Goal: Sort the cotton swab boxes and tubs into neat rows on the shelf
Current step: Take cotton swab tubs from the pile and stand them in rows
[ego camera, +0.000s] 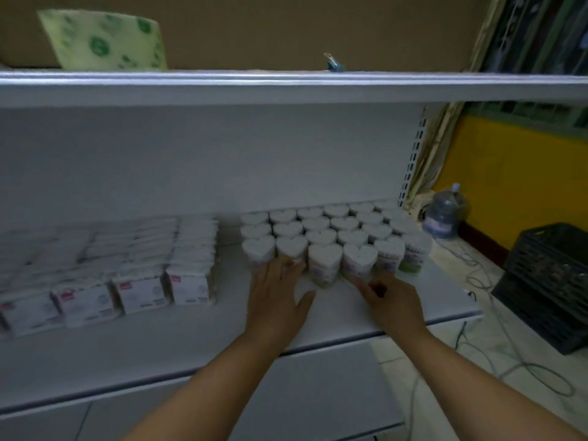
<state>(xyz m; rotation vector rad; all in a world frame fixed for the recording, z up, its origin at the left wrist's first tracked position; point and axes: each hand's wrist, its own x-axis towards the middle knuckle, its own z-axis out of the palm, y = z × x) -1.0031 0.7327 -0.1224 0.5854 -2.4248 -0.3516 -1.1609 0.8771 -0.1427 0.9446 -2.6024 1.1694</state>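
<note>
**Both hands at the front row of tubs**

Nearest me, two bare forearms reach in over the shelf [203, 351] edge. The left hand [280, 297] lies flat, fingers loosely spread and clamped on nothing, its fingertips [288, 264] touching the foot of the second tub from the left in the front row. The right hand [393, 300] is curled, fingers drawn partly together; whether they pinch anything I cannot tell, but they sit just in front of the fourth tub.

Between the two hands stand two heart-shaped tubs [324, 262], upright, slightly forward of their neighbours. They lie straight ahead of the fingers, away from the person, so I'd judge the coming move is a push backward to level that front row. Both hands are about equally near.

Behind them the remaining tubs run back in rows to the rear panel. To the left, well apart from the hands, the cotton swab boxes [140, 294] stand in their own rows, a gap between them and the tubs.
</note>
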